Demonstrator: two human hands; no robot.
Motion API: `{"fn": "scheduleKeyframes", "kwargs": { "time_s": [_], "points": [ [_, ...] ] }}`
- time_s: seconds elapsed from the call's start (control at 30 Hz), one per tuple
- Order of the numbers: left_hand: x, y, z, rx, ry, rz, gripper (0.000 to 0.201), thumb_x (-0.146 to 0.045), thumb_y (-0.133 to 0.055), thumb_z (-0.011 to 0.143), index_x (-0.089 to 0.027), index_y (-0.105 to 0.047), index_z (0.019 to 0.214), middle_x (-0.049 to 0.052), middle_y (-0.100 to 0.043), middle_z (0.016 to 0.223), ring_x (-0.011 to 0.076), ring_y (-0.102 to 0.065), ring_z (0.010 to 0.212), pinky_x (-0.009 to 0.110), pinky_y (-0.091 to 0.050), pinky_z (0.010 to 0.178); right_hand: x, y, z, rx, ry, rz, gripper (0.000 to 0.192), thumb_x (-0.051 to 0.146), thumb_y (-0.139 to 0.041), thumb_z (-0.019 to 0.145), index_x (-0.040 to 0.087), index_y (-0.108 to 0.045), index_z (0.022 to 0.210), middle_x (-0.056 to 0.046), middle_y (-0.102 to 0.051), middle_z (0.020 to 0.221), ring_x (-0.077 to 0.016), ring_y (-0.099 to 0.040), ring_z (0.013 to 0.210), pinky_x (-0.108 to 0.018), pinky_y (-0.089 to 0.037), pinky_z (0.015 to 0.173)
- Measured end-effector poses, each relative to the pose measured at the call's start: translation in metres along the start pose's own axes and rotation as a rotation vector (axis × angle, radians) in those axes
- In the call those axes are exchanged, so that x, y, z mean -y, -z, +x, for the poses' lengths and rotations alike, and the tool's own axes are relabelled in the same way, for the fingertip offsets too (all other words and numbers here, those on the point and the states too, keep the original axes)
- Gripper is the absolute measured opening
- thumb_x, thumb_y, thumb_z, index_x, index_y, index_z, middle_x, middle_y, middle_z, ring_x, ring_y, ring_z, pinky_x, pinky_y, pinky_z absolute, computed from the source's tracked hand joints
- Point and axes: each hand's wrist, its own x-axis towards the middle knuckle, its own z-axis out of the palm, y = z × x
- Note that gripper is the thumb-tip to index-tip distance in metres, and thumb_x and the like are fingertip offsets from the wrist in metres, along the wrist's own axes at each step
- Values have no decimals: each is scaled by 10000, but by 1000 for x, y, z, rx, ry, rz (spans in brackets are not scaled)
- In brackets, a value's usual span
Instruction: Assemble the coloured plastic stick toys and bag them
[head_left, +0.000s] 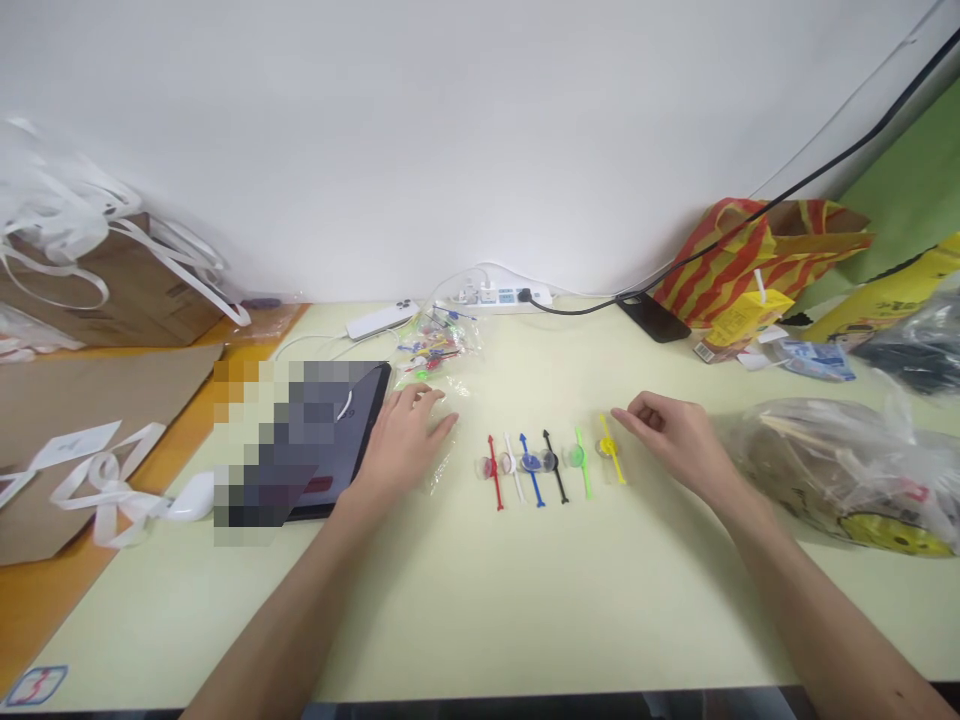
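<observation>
Six thin plastic sticks with round suction-cup bases lie in a row on the pale yellow table [480, 620], between two bare hands.

From left to right they are the red stick [494, 470], white stick [513, 466], blue stick [531, 468], black stick [554, 465], green stick [581, 461] and yellow stick [611, 449], side by side and nearly parallel. The right hand [675, 435] rests just beside the yellow stick, fingers loosely curled and pinched toward its top end; whether they grip it cannot be told. The left hand [409, 430] lies flat and open, palm down, on a crinkled clear plastic bag [442, 385], beside a dark tablet [330, 430]. Behind it a second clear bag of coloured sticks [435, 345] sits near a white power strip [499, 296].
</observation>
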Motion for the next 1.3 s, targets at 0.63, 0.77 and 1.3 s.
{"fn": "scheduleKeyframes", "kwargs": {
  "time_s": [0.63,0.77,1.3],
  "points": [
    [-9,-15,-5,360,-253,-55,517,-437,-245,1074,-394,-220,1588,-56,-225,1672,308,-94,1571,591,-121,1254,-4,-2,-3,292,53,-301,528,644,-425,958,231,-502,639,-22,-586,586,-173,-498,539,-290,-298,537],
    [-7,-11,-2,394,-275,-80,501,-406,-241,1073,-419,-245,1575,-86,-233,1666,301,-109,1571,590,-110,1256,0,-6,-5,311,63,-268,392,529,-474,952,228,-559,715,-22,-651,647,-175,-565,570,-294,-326,554],
    [-2,-18,3,76,-204,-162,326,-289,-437,1033,-271,-637,1290,87,-605,1136,254,-541,1080,442,-461,980,-11,13,-9,423,21,-276,308,529,-631,844,237,-531,831,-13,-637,769,-186,-571,652,-284,-367,555]
  ]
}}
